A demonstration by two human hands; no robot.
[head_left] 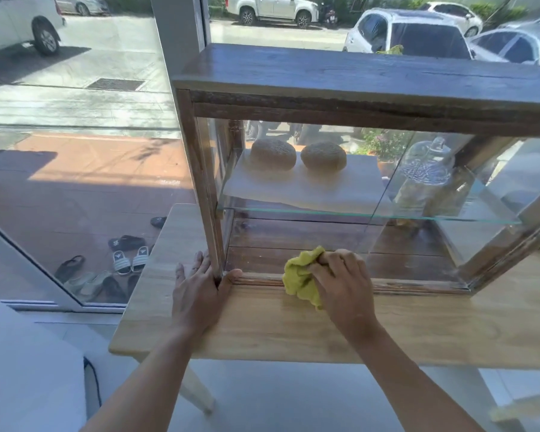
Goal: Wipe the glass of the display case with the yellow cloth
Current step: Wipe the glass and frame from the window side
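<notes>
Wooden surface (262, 325) carrying display case (356, 88). Right hand (345, 285) w/ fingers curled is bunching yellow cloth (300, 279) at bottom rail; glass (293, 194) lying at 12 o'clock. Left hand (197, 294), spread, is bracing corner post.

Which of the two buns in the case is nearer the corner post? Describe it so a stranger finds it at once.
Start at the wooden display case on the pale table. Look through its front glass to the white sheet on the glass shelf, where two round seeded buns sit side by side. The one wanted is the left bun, nearest the corner post that the left hand rests against.
</notes>
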